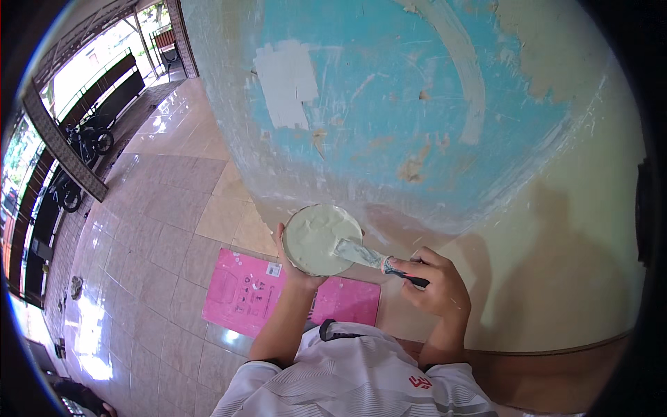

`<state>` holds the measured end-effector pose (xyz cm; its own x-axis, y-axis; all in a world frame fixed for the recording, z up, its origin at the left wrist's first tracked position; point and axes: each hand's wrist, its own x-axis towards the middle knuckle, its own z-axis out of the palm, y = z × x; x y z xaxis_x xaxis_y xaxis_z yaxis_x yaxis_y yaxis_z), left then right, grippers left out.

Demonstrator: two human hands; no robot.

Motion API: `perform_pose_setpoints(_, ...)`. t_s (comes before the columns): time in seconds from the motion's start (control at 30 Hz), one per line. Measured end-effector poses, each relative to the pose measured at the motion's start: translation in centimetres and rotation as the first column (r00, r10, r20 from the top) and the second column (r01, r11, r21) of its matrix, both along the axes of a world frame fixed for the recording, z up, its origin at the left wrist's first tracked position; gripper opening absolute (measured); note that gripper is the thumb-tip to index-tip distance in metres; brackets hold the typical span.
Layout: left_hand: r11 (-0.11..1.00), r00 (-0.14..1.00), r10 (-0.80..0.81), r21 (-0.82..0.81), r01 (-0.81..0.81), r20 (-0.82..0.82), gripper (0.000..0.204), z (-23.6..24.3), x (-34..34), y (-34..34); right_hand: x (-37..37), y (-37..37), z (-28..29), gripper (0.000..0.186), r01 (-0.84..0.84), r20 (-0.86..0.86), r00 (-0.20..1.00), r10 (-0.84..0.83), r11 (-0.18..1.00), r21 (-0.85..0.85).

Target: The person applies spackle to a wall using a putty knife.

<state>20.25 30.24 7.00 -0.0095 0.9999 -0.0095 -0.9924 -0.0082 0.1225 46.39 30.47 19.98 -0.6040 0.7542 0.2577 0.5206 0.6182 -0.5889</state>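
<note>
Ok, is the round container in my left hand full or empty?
Not empty: pale paste spreads nearly edge to edge across the round container. How deep, I cannot tell.

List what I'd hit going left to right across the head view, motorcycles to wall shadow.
Motorcycles → round container of pale paste → putty knife blade → right hand → shadow on the wall.

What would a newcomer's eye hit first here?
The big blue patch on the wall, with a white patch on its left side. Then, mid-picture, the left hand holding a round tub of pale paste, the right hand holding a scraper over it. Below, a pink sheet on the floor.
</note>
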Motion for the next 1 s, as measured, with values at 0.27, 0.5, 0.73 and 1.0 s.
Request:
perform_pose_setpoints(0.27,1.0,1.0,0.011,-0.01,-0.01,0.009,0.085,-0.3,-0.2,0.2,0.0,0.4,-0.8,0.05,-0.012,-0.101,0.995,0.015,1.0,0.027)
perform_pose_setpoints(0.5,1.0,1.0,0.02,0.017,-0.02,-0.002,0.084,-0.5,-0.3,0.2,-0.4,1.2,-2.1,0.048,-0.032,-0.106,0.994,0.037,0.998,0.045)
perform_pose_setpoints(0.73,0.999,1.0,0.026,0.038,-0.026,0.004,0.083,-0.8,-0.4,0.3,-0.1,1.4,-2.9,0.046,-0.066,-0.126,0.99,0.068,0.998,0.017)
perform_pose_setpoints(1.0,0.998,0.999,0.047,-0.041,-0.047,-0.014,0.085,-1.7,-0.2,0.5,0.3,1.7,-2.9,0.042,-0.091,-0.101,0.991,0.089,0.996,-0.021)
